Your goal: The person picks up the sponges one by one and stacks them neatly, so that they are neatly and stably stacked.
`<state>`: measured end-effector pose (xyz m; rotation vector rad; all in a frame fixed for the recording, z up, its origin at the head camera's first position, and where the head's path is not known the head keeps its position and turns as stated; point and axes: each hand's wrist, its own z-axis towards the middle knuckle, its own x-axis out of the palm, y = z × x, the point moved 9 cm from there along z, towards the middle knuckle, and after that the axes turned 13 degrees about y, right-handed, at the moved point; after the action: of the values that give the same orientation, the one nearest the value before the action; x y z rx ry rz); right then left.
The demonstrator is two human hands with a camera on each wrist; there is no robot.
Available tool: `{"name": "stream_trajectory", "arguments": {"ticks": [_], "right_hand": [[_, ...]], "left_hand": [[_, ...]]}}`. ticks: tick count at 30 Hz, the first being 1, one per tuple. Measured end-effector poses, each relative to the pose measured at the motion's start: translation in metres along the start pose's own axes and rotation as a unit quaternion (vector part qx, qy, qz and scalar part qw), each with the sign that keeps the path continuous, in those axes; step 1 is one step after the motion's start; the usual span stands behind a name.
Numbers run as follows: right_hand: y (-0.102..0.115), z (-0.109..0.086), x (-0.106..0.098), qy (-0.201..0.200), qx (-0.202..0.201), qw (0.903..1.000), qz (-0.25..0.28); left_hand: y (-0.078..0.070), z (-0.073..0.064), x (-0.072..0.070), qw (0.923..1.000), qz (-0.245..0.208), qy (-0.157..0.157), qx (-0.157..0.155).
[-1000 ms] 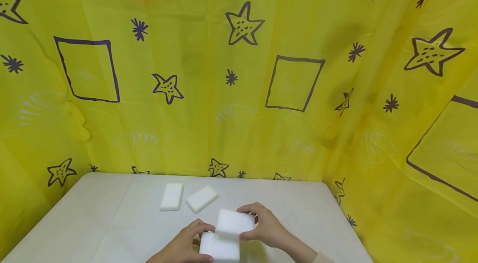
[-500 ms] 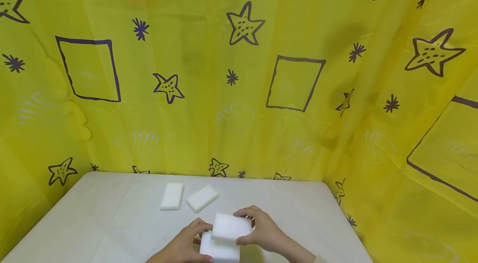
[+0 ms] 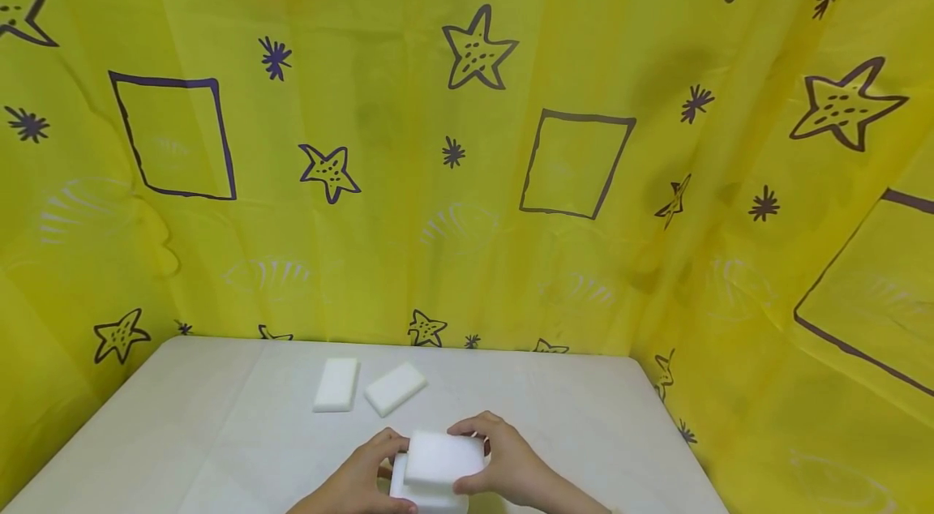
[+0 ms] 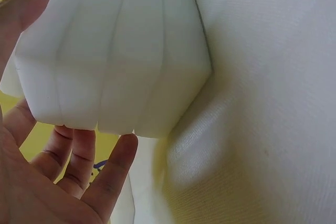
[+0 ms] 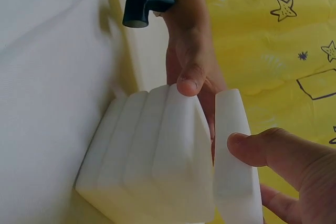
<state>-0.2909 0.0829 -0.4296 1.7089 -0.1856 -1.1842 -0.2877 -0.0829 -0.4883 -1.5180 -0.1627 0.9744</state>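
Observation:
Several white block-shaped sponges stand in a stack (image 3: pixel 430 501) near the table's front. My left hand (image 3: pixel 359 475) grips this stack by its sides, thumb at the near side and fingers at the far side. In the left wrist view, the fingertips of the left hand (image 4: pixel 47 192) touch the edges of the stacked sponges (image 4: pixel 115 66). My right hand (image 3: pixel 511 461) pinches one more white sponge (image 3: pixel 443 456) by its right end, just above the stack. A narrow gap shows between the held sponge (image 5: pixel 231 177) and the stack top in the right wrist view.
Two loose white sponges lie farther back on the white-covered table (image 3: pixel 241 417): one upright in view (image 3: pixel 336 384), one slanted (image 3: pixel 396 389). A yellow curtain (image 3: pixel 379 254) with dark starfish prints hangs behind and at both sides.
My right hand has moved left and toward me with its sponge, which now covers more of the stack. The left hand has stayed on the stack. The loose sponges have not moved.

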Motion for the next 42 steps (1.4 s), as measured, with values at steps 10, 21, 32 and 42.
{"name": "stream_trajectory", "arguments": {"ticks": [10,21,32,42], "right_hand": [[0.002,0.000,0.009,0.015,0.004,0.9999,0.004],[0.002,0.003,0.016,0.025,0.012,0.9995,0.013],[-0.001,0.005,0.021,0.028,0.022,0.9992,0.018],[-0.004,0.006,0.022,0.028,0.033,0.9989,0.017]], "left_hand": [[0.005,0.002,0.000,0.9998,0.000,0.007,-0.019],[0.002,0.000,0.001,0.9998,0.016,-0.003,0.014],[0.004,0.000,0.002,0.9998,0.017,-0.001,0.013],[0.006,0.000,0.002,0.9998,0.008,0.004,-0.015]]}}
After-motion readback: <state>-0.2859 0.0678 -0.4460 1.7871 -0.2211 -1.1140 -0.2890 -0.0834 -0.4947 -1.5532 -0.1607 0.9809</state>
